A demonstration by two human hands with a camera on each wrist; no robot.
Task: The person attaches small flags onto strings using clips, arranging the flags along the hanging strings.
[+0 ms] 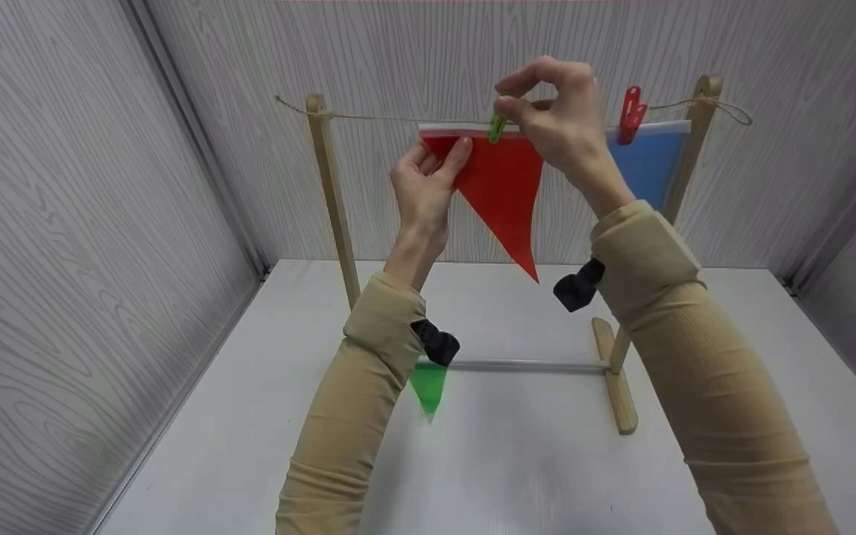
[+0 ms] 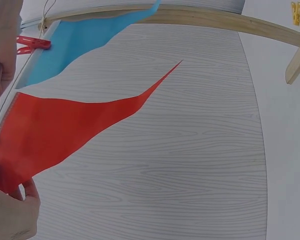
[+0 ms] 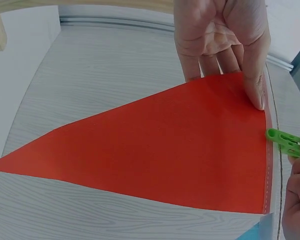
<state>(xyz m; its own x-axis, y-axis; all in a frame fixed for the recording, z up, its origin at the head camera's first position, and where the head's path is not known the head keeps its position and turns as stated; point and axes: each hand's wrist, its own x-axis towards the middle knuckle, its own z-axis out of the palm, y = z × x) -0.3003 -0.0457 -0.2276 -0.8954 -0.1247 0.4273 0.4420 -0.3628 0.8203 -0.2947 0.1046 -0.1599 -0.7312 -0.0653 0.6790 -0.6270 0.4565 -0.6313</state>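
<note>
Grained wall (image 1: 413, 44); hands (image 1: 562, 111) (image 1: 426, 186) pinch green clip (image 1: 497, 129), red pennant (image 1: 505, 182): long axis steep, tip down.

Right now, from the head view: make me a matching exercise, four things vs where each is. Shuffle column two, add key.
Things:
1. Red triangular pennant
2. Green plastic clothespin
3. Red plastic clothespin
4. Green triangular piece

Places:
A. Clipped at the white top edge of the blue triangular pennant
B. On the white tabletop
C. Held near one upper corner by the left hand
D. Pinched in the right hand

Pairs: 1-C, 2-D, 3-A, 4-B
</note>
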